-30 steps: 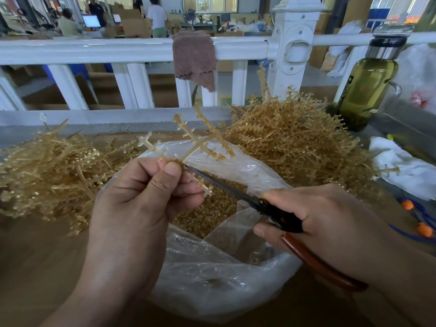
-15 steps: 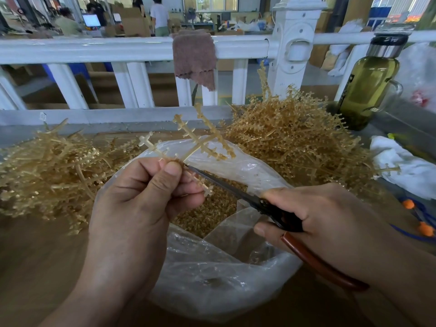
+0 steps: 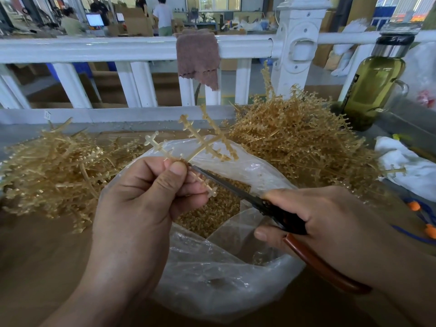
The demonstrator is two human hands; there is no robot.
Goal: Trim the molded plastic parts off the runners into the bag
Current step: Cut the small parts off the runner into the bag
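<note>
My left hand (image 3: 141,204) pinches a tan plastic runner (image 3: 200,145) with branching arms, held above the open clear plastic bag (image 3: 224,279). My right hand (image 3: 330,227) grips scissors (image 3: 259,204) with brown handles; the blade tips reach the runner right beside my left thumb. Small tan trimmed parts (image 3: 212,213) lie heaped inside the bag.
A pile of tan runners (image 3: 302,142) lies at the back right and another pile (image 3: 52,166) at the left on the brown table. A green glass bottle (image 3: 372,86) stands far right, near a white cloth (image 3: 405,166). A white railing (image 3: 118,48) with a brown rag (image 3: 198,57) runs behind.
</note>
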